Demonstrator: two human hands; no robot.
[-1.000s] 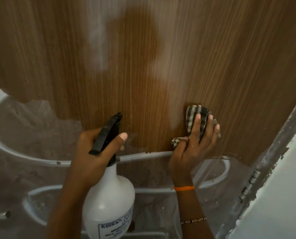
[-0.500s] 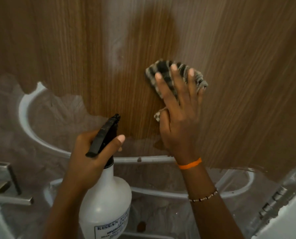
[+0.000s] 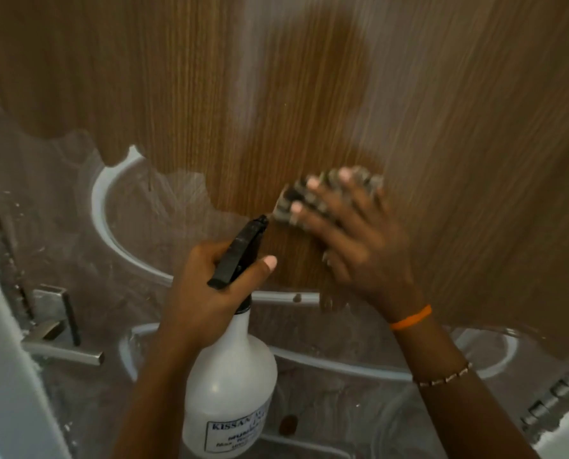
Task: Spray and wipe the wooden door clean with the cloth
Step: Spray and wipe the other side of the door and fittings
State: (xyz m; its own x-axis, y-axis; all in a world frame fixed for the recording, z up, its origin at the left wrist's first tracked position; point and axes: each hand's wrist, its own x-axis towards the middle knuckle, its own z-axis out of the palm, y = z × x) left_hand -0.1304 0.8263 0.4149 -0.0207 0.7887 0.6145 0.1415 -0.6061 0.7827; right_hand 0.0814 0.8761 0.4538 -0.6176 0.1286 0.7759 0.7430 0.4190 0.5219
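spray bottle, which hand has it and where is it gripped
The left hand holds the spray bottle around its neck, under the black trigger head; the right hand presses the cloth.

The right hand (image 3: pixel 352 240) is smeared with motion blur, and it covers most of the checked cloth (image 3: pixel 312 197), so only the cloth's edge peeks past the fingertips. At the bottom centre the spray bottle (image 3: pixel 230 392) runs off the frame, its label too blurred to read fully. The door handle (image 3: pixel 61 336) at lower left is partly hidden by the white frame edge.

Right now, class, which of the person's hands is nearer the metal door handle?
Left. The left hand, gripping the spray bottle, is just right of the door handle; the right hand presses the cloth farther right and higher.
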